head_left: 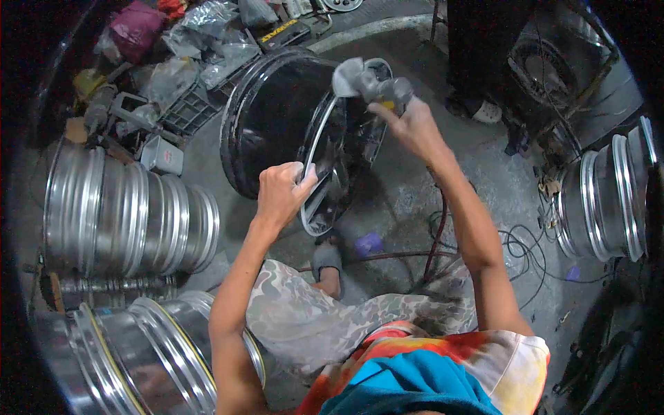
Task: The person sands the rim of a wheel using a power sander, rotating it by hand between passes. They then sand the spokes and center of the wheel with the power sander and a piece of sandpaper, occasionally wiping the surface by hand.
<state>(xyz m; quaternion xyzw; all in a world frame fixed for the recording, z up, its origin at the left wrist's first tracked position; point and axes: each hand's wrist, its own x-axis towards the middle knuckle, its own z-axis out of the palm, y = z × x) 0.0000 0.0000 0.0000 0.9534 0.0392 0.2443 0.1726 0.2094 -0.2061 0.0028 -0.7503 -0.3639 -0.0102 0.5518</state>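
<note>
A black wheel rim (270,124) stands tilted on the floor in front of me, its spoked face turned to the right with a bare, pale metal edge. My left hand (280,187) is closed around the near part of that edge. My right hand (415,128) grips a hand-held sander (377,86), grey with a bit of yellow and a pale pad. The pad is at the upper edge of the rim; motion blur hides whether they touch. Below my right forearm hangs a dark red hose (440,225).
Silvery wheel rims (131,214) line the left side, with more rims (602,197) at the right. A grey plastic crate (190,114), a square tin (162,155) and plastic bags lie at upper left. Black cables (529,256) and a purple scrap (369,244) are on the floor.
</note>
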